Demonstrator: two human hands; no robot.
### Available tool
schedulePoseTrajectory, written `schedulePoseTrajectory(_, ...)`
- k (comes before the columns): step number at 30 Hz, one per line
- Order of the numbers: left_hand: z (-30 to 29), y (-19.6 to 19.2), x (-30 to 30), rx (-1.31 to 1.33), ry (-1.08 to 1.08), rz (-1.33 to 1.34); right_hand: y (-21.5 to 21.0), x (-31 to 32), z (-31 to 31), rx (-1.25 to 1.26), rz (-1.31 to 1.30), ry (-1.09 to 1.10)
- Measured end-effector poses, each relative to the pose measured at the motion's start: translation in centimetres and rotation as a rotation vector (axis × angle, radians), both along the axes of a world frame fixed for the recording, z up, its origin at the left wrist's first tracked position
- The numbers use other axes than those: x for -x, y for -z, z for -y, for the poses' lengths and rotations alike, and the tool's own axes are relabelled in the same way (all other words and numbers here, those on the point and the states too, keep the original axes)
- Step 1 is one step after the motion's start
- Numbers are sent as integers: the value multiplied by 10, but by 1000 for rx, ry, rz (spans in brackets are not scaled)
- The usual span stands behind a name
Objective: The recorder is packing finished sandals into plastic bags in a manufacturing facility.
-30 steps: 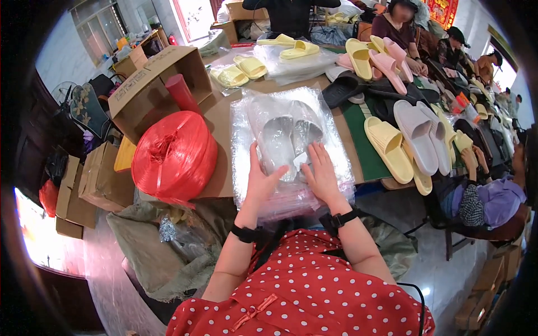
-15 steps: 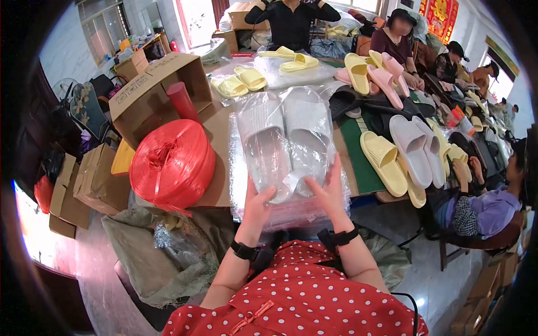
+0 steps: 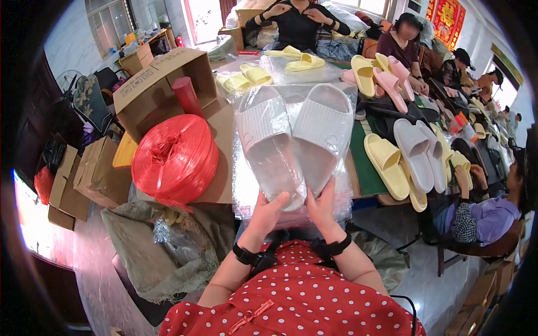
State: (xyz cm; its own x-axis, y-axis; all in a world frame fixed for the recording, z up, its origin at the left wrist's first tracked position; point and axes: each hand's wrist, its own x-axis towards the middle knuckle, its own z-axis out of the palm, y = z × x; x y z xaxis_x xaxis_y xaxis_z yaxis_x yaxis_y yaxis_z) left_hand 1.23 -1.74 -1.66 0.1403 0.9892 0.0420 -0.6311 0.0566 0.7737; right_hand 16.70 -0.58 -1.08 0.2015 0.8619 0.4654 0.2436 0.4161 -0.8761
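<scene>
A pair of light grey slippers (image 3: 268, 151) lies inside a clear plastic bag (image 3: 297, 103), toes pointing away from me and fanned apart. My left hand (image 3: 270, 211) grips the heel end of the bagged left slipper, thumb on top. With the thumb likewise on top, my right hand (image 3: 321, 206) grips the heel end of the right one. Beneath the pair lies a stack of clear plastic bags (image 3: 244, 204) at the table's near edge. The undersides of the slippers and most of my fingers are hidden.
A big roll of red plastic twine (image 3: 175, 159) and an open cardboard box (image 3: 151, 95) holding a red cylinder (image 3: 186, 96) stand to the left. Yellow slippers (image 3: 386, 162) and grey ones (image 3: 413, 148) lie on the right. Co-workers sit across the table and along its right side.
The bagged slippers' toes have spread apart and their heels have come together. My hands have drawn closer to each other at the heel end. The co-worker opposite has lowered their hands.
</scene>
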Motion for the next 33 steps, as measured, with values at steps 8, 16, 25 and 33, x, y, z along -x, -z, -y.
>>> schedulePoseTrajectory(8, 2, -7, 5, 29, -108, -9, 3, -12, 3, 96, -4, -223)
schedulePoseTrajectory(16, 14, -17, 16, -39, -170, -8, -14, -27, 3, 50, 263, -243)
schedulePoseTrajectory(25, 16, -27, 42, -130, -348, -83, -8, -47, -22, -105, 200, -172)
schedulePoseTrajectory(33, 45, -36, 106, -168, -735, -153, 24, -36, -33, 28, 333, 4)
